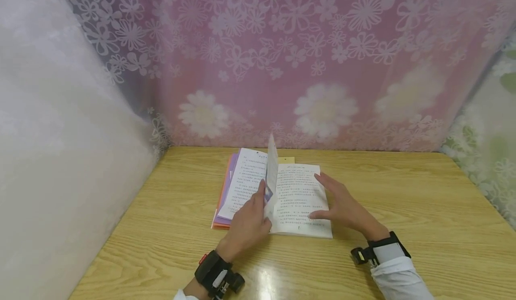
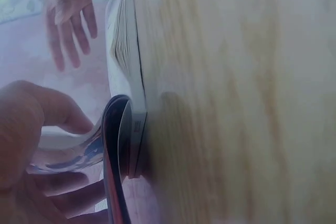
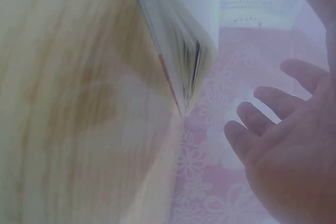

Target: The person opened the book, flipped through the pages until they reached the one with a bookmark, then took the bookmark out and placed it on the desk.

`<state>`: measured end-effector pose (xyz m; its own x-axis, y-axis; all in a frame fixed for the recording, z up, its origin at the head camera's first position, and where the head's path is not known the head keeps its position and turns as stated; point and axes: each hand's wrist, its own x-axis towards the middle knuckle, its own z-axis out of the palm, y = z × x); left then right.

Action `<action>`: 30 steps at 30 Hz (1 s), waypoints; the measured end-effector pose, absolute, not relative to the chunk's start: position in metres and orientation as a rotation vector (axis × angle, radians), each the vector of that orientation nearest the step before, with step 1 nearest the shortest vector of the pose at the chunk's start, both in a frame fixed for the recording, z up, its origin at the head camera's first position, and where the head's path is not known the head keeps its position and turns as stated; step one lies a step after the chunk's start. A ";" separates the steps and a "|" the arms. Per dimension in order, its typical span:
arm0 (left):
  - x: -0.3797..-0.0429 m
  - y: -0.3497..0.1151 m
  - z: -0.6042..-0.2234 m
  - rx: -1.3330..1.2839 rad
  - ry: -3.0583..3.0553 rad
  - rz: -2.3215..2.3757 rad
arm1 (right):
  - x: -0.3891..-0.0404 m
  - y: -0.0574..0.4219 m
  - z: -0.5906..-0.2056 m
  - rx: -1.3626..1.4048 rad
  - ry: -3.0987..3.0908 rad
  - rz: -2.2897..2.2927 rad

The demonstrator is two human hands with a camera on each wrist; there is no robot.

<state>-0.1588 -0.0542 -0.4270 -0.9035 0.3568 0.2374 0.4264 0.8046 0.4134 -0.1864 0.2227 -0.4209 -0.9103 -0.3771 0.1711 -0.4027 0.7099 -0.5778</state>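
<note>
White sleeves [image 1: 399,275], black wrist straps [image 1: 207,273], black cameras [image 1: 237,283], red piece [image 1: 203,259] on left strap

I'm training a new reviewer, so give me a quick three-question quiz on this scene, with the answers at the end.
1. Which hand holds the raised page of the book?
2. True or false: the book lies closed.
3. Fill in: the pink cloth behind the table is patterned with ____.

Key:
1. The left hand.
2. False; it lies open.
3. Flowers.
</note>
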 end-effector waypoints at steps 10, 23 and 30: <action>-0.167 -0.071 -0.433 -0.424 -2.692 -0.808 | -0.184 0.229 -0.428 0.682 -2.919 0.930; -0.172 -0.085 -0.429 -0.111 -2.645 -0.591 | -0.184 0.233 -0.432 0.694 -2.945 0.926; -0.172 -0.091 -0.430 -0.250 -2.708 -0.501 | -0.184 0.236 -0.434 0.697 -2.971 0.923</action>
<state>-0.1716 -0.0914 -0.4304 -0.9143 0.1042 0.3915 0.2375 0.9208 0.3095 -0.1837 0.2361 -0.4343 -0.9035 -0.4205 0.0830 -0.3935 0.7370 -0.5495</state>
